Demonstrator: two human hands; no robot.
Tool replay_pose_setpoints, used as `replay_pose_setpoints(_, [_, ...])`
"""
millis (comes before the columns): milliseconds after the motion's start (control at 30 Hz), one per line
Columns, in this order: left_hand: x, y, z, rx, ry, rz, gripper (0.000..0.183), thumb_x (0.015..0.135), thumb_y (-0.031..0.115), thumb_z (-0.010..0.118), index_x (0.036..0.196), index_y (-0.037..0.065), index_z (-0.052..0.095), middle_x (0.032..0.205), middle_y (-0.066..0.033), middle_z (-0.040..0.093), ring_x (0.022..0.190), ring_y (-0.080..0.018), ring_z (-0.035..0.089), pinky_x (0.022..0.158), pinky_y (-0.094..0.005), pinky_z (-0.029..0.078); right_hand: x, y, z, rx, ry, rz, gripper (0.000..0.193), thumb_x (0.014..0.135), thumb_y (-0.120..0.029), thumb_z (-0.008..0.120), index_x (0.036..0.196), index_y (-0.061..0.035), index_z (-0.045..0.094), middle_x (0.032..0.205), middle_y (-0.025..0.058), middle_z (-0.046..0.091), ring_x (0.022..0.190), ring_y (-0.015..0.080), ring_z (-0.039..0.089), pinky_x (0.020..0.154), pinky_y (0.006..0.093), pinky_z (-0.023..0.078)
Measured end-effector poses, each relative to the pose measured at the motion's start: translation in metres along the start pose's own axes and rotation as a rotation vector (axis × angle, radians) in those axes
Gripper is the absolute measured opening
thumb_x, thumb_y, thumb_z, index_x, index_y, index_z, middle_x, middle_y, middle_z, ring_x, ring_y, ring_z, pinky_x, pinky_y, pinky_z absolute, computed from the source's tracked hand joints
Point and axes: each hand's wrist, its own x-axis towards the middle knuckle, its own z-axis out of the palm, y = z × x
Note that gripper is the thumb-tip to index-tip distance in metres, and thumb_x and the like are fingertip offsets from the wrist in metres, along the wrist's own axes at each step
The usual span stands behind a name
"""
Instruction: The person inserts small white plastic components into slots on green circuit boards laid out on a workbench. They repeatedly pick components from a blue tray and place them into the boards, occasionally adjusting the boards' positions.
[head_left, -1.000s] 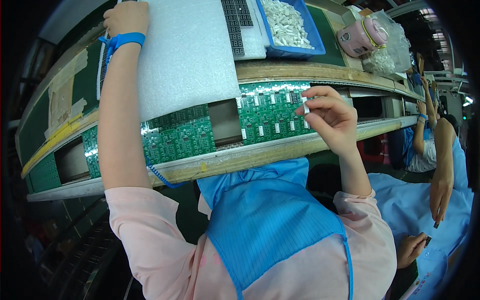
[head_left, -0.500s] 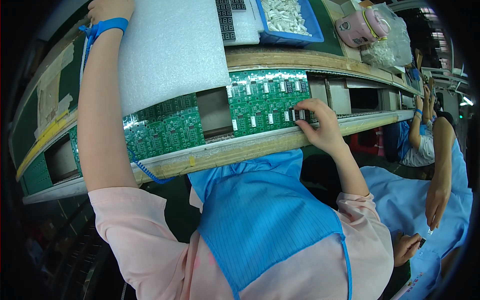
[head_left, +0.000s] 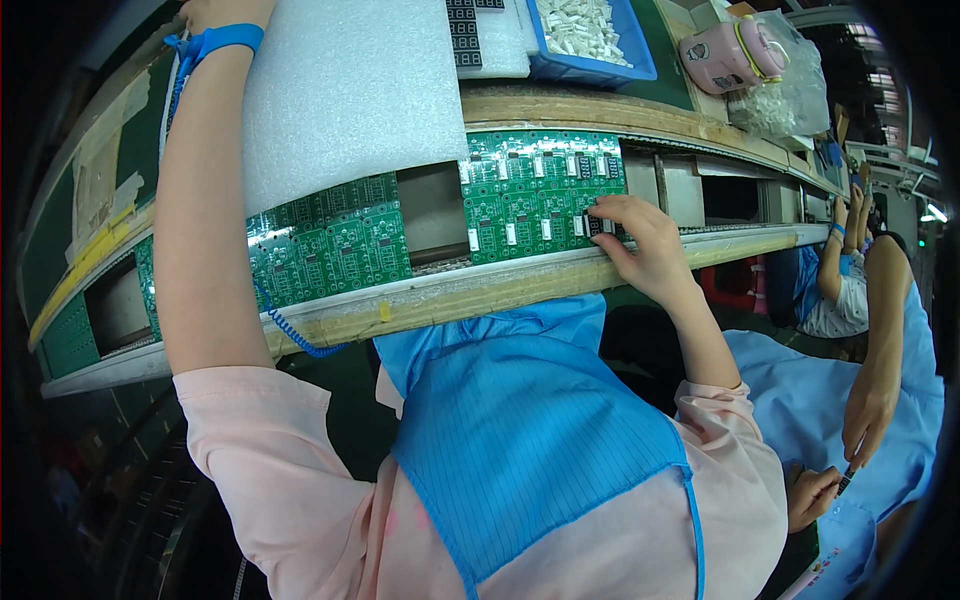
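Observation:
My right hand (head_left: 645, 245) pinches a black seven-segment display module (head_left: 595, 226) between thumb and fingertips, against the lower right corner of a green circuit board panel (head_left: 510, 205). That panel carries rows of white connectors, and two display modules (head_left: 597, 166) sit at its upper right. My left arm reaches far forward along the left side. Of my left hand (head_left: 225, 12), only the part by the blue wrist strap (head_left: 225, 40) shows at the top edge; its fingers are mostly cut off. A second green panel (head_left: 340, 240), without white connectors, lies partly beneath a white foam sheet (head_left: 350, 90).
Beyond the rail, a blue bin (head_left: 590, 70) holds white connectors, beside more display modules (head_left: 465, 35) on foam. A pink cup (head_left: 730, 57) and a plastic bag (head_left: 785, 90) stand at the far right. A co-worker's hands (head_left: 840, 460) hold a small black part at right.
The view has shifted slightly, so the bench sits a bit further right and higher. My right hand stays at the board's corner, the display module lying flatter. My left hand has slid further out at the top.

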Motion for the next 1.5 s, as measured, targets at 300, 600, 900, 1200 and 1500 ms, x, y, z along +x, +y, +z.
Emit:
replay_pose_setpoints(300, [0.000, -0.001, -0.003, -0.398, 0.008, -0.194, 0.037, 0.096, 0.017, 0.052, 0.099, -0.018, 0.065, 0.119, -0.0348, 0.055, 0.103, -0.0441, 0.060, 0.089, -0.0473, 0.053, 0.001, 0.003, 0.001, -0.004, 0.014, -0.034, 0.026, 0.074, -0.001, 0.078, 0.099, -0.0042, 0.073, 0.101, 0.0099, 0.073, 0.101, 0.0284, 0.070, 0.087, 0.0392, 0.057])
replay_pose_setpoints(600, [-0.001, 0.001, 0.012, -0.474, 0.149, -0.286, 0.046, 0.094, 0.024, 0.054, 0.115, -0.016, 0.056, 0.120, -0.0364, 0.055, 0.108, -0.0472, 0.060, 0.092, -0.0500, 0.052, 0.001, 0.005, 0.001, -0.008, 0.000, -0.051, 0.017, 0.073, 0.000, 0.078, 0.090, -0.0026, 0.073, 0.101, 0.0088, 0.074, 0.099, 0.0276, 0.071, 0.086, 0.0388, 0.057])
replay_pose_setpoints(900, [-0.005, -0.001, -0.009, -0.409, -0.044, -0.242, 0.042, 0.097, 0.021, 0.051, 0.115, -0.016, 0.058, 0.121, -0.0352, 0.056, 0.106, -0.0457, 0.061, 0.092, -0.0494, 0.052, 0.002, 0.001, -0.001, -0.012, 0.001, -0.079, 0.014, 0.071, 0.001, 0.078, 0.084, 0.0003, 0.072, 0.100, 0.0110, 0.073, 0.095, 0.0288, 0.071, 0.082, 0.0392, 0.058])
replay_pose_setpoints(1200, [-0.006, 0.001, 0.002, -0.325, 0.032, -0.178, 0.038, 0.098, 0.019, 0.051, 0.112, -0.015, 0.060, 0.113, -0.0338, 0.060, 0.102, -0.0433, 0.062, 0.089, -0.0472, 0.053, 0.004, -0.002, -0.002, -0.043, -0.003, -0.117, 0.011, 0.073, 0.002, 0.077, 0.083, 0.0016, 0.070, 0.098, 0.0121, 0.071, 0.090, 0.0301, 0.070, 0.081, 0.0401, 0.058])
replay_pose_setpoints(1500, [0.000, -0.004, 0.011, -0.180, 0.005, -0.062, 0.039, 0.097, 0.021, 0.052, 0.111, -0.014, 0.061, 0.112, -0.0339, 0.060, 0.101, -0.0435, 0.062, 0.087, -0.0476, 0.053, 0.007, -0.003, -0.004, -0.065, -0.022, -0.161, 0.009, 0.076, 0.002, 0.076, 0.081, 0.0022, 0.068, 0.096, 0.0123, 0.070, 0.090, 0.0309, 0.069, 0.081, 0.0415, 0.057])
